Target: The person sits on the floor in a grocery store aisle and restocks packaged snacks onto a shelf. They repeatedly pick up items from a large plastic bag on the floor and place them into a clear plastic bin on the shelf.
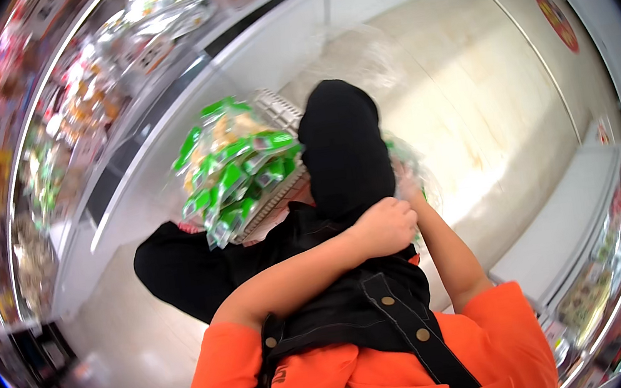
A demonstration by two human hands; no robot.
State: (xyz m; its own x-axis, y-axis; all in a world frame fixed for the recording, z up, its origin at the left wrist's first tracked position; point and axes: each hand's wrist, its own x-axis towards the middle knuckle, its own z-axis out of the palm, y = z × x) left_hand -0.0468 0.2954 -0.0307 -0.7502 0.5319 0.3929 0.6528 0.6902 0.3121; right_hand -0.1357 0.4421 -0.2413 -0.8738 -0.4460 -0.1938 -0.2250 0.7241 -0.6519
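In a shop aisle of pale floor point(469, 97), beside the green snack packets point(234, 168), the left hand point(386, 225) was fisted on black cloth point(344, 151); the right hand point(406, 182) showed too little to tell its grip.

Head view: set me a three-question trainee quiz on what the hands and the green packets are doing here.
1. True or false: the left hand is closed into a fist against the black garment.
2. Which sits left of the black garment? A) green snack packets B) a red bucket C) a blue box
3. Fill in: the right hand is mostly hidden behind the black ______.

Key: 1 true; 2 A; 3 garment. Whether the right hand grips anything cannot be seen.
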